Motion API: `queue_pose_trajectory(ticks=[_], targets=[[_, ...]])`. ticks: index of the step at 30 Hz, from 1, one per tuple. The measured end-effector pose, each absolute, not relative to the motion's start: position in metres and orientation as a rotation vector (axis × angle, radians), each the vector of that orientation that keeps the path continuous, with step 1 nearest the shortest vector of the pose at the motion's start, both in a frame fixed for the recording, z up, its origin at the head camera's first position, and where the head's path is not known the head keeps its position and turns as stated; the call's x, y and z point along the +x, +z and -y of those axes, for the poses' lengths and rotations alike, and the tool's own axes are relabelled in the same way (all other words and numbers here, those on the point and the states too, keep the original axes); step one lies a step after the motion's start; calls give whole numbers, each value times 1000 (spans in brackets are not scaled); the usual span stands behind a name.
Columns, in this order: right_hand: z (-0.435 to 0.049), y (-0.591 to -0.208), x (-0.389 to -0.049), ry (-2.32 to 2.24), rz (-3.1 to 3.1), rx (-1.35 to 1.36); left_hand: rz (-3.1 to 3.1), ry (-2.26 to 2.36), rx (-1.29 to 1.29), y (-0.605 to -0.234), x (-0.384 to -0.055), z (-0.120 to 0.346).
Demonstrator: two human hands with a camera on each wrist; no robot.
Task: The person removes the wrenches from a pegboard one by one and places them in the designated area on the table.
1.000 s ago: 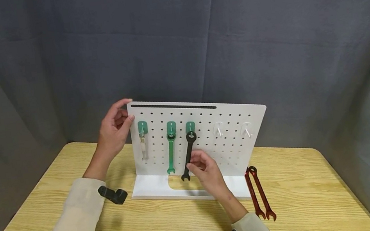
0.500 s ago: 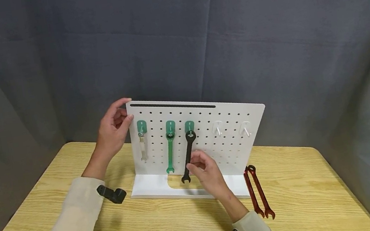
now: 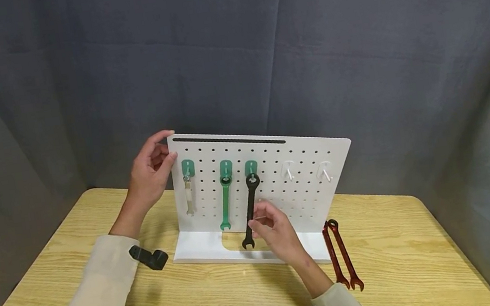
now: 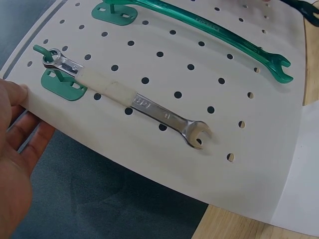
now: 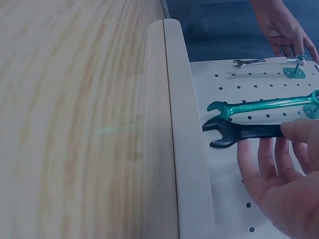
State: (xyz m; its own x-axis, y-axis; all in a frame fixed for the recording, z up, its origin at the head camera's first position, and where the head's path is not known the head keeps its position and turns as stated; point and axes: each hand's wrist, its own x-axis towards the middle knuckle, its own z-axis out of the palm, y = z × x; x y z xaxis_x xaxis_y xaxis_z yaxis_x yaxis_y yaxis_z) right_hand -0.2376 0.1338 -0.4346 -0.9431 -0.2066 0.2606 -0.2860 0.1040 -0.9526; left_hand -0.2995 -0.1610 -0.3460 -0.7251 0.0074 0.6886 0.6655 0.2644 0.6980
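Note:
My left hand [image 3: 146, 172] holds the upper left edge of a white pegboard [image 3: 276, 206], thumb at the front and other fingers on the top edge and behind. With thumb and fingers, my right hand [image 3: 276, 229] pinches the shaft of a black combination wrench [image 3: 251, 207]. Its ring end is at the third green hook [image 3: 250, 167], and its open end points down. From the green hooks to its left hang a green wrench [image 3: 226, 202] and a silver wrench [image 4: 159, 113] with a pale band round its shaft.
Two white hooks [image 3: 289, 172] stick out on the board's right side. Two red wrenches [image 3: 346, 256] lie beside the right end of the white base [image 3: 197, 246] on the wooden table [image 3: 394, 242]. A grey curtain [image 3: 230, 50] hangs behind.
The black wrench's open end has dropped slightly, the right hand going a little down with it. The left hand stays at the board's edge.

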Motion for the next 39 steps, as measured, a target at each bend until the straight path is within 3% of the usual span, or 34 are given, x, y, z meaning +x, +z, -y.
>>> queue_pose_trajectory(ticks=[19,23,30,39], targets=[[-145,-428,-219,2047,2274,657,1982,-1497,-577,-347,-298,162],[-147,-425,-214,2135,2240,647,1972,-1503,-594,-337,-286,157],[-148,-416,-207,2277,2159,631,1972,-1493,-583,-346,-301,161],[-147,-409,-200,2348,2120,611,1977,-1492,-579,-341,-293,158]])
